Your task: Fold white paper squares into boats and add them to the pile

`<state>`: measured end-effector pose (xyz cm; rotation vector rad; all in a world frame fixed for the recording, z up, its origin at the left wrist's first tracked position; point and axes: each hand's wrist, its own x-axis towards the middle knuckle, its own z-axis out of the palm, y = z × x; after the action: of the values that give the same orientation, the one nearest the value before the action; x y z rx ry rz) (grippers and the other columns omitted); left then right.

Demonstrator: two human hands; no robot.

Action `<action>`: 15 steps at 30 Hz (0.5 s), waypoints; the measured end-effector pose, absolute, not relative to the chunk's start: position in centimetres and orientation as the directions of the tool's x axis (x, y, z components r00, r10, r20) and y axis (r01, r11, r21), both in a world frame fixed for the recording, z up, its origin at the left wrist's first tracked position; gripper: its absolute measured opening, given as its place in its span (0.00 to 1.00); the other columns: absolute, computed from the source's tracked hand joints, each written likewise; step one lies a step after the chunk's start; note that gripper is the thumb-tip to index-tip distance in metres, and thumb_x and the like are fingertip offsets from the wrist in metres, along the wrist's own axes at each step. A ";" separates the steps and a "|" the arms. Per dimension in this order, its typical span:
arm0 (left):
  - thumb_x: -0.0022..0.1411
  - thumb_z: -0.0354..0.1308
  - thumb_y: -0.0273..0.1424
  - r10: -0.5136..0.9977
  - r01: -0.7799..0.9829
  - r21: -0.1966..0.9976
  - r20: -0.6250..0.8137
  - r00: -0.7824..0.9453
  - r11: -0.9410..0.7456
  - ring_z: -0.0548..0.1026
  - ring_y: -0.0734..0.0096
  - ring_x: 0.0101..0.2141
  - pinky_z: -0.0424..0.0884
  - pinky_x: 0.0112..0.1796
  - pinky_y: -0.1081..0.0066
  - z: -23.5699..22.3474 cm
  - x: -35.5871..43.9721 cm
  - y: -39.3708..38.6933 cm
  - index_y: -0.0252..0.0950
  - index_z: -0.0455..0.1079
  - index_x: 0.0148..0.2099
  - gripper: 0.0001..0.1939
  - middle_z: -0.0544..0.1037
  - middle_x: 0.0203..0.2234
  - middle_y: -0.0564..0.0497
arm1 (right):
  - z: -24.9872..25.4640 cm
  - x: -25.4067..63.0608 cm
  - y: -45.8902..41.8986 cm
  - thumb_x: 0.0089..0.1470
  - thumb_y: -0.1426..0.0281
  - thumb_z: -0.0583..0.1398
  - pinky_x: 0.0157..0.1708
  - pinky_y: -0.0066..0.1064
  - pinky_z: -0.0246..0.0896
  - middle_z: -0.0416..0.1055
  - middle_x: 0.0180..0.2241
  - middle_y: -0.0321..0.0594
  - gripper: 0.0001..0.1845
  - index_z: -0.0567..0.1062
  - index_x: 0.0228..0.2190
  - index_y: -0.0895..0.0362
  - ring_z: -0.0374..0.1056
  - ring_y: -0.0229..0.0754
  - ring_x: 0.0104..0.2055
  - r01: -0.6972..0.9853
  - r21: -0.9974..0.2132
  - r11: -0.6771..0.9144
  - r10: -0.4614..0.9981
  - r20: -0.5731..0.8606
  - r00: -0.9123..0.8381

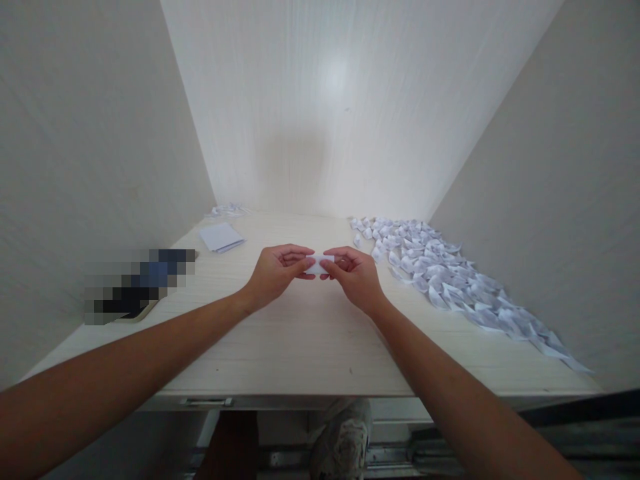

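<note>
My left hand [278,272] and my right hand [354,275] meet over the middle of the pale wooden desk [300,347]. Both pinch a small white folded paper strip [321,262] between thumb and fingers, the left hand on its left end, the right hand on its right end. The strip is held a little above the desktop. Both hands are closed on it.
Several folded white paper pieces [450,280] lie in a long heap along the right side of the desk. A small stack of white paper sheets [221,237] lies at the back left, with a few scraps [227,211] behind. A blurred dark object [137,283] rests at left. Walls enclose three sides.
</note>
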<state>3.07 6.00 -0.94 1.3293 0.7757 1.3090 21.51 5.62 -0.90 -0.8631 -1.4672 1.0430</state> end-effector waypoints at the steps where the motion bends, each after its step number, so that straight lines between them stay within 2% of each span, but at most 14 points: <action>1: 0.46 0.76 0.40 0.947 -0.219 0.950 0.265 0.182 -0.224 0.83 0.61 0.32 0.84 0.36 0.58 -0.9 3.1 6.0 0.31 0.79 0.40 0.22 0.84 0.29 0.47 | -0.9 21.5 5.6 0.43 0.54 0.73 0.26 0.31 0.70 0.78 0.25 0.36 0.22 0.78 0.35 0.56 0.77 0.41 0.26 -0.028 -0.937 0.349 0.925 0.349 -0.148; 7: 0.44 0.77 0.37 0.955 -0.199 0.955 0.251 0.156 -0.219 0.82 0.62 0.32 0.83 0.32 0.63 -1.1 2.8 6.2 0.32 0.80 0.43 0.23 0.84 0.31 0.47 | -1.1 21.5 5.7 0.44 0.57 0.73 0.25 0.29 0.68 0.76 0.23 0.35 0.20 0.78 0.33 0.57 0.76 0.40 0.24 -0.046 -0.934 0.354 0.923 0.356 -0.148; 15: 0.44 0.77 0.37 0.959 -0.204 0.957 0.240 0.151 -0.207 0.83 0.61 0.31 0.84 0.31 0.63 -0.9 2.6 6.1 0.31 0.80 0.38 0.20 0.84 0.30 0.45 | -1.1 21.5 5.7 0.42 0.55 0.74 0.28 0.32 0.72 0.78 0.26 0.38 0.21 0.78 0.30 0.57 0.76 0.41 0.26 -0.051 -0.940 0.338 0.930 0.341 -0.137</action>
<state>2.64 6.05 -0.91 1.3058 0.8263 1.3209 21.51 5.70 -1.07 -0.8575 -1.4381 1.0601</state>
